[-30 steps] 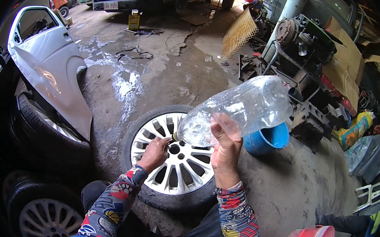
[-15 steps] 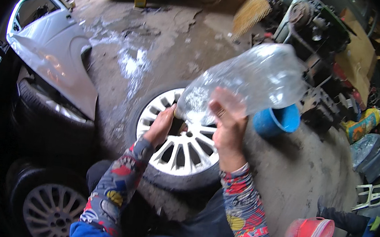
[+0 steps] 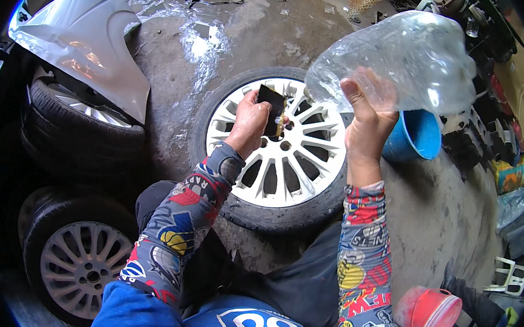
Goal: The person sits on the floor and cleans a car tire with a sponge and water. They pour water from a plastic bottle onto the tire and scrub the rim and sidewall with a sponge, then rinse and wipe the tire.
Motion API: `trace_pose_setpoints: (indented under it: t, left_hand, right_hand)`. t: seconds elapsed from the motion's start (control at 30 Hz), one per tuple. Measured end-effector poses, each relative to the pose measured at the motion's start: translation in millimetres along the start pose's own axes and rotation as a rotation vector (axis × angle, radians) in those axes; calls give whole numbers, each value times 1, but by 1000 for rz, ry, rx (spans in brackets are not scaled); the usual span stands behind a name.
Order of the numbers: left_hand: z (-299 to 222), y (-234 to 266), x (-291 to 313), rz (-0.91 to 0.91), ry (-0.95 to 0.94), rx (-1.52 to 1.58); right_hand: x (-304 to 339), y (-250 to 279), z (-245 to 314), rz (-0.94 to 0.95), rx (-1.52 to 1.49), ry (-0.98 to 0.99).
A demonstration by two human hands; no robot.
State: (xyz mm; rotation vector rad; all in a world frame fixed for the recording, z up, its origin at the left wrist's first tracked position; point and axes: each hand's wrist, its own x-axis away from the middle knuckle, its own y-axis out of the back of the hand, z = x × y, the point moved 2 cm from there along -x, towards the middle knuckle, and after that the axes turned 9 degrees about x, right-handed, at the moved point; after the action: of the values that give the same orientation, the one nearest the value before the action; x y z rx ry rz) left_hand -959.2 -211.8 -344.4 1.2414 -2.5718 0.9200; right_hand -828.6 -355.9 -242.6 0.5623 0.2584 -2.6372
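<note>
From afar I see a clear plastic bottle (image 3: 411, 58) tilted over the white-spoked wheel (image 3: 274, 152)'s upper right, and a flat black sheet (image 3: 273, 97) over its hub.

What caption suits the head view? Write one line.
Left hand grips a dark flat piece over a wheel; right hand holds a clear bottle.

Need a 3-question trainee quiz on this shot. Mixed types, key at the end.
1. Multiple choice: what does the right hand hold?
a) a wrench
b) a clear plastic bottle
c) a rag

2. True or false: the wheel under the left hand stands upright on its tread.

3. Fill in: the left hand holds a flat black piece over the wheel, and the bucket just to the right of that wheel is ____.

Key:
1. b
2. False; it lies flat on the floor.
3. blue
</note>
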Motion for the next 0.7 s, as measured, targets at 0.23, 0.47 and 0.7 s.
trace_pose_setpoints:
  t: [0.23, 0.47, 0.7]
  left_hand:
    - [-33, 19, 11, -32, -123, -12]
    - [-55, 43, 25, -51, -134, -42]
    - [-56, 55, 35, -178, -132, -86]
  right_hand:
    - [-29, 30, -8, -110, 219, 110]
    - [-20, 17, 4, -35, 101, 139]
    - [15, -33, -4, 170, -56, 23]
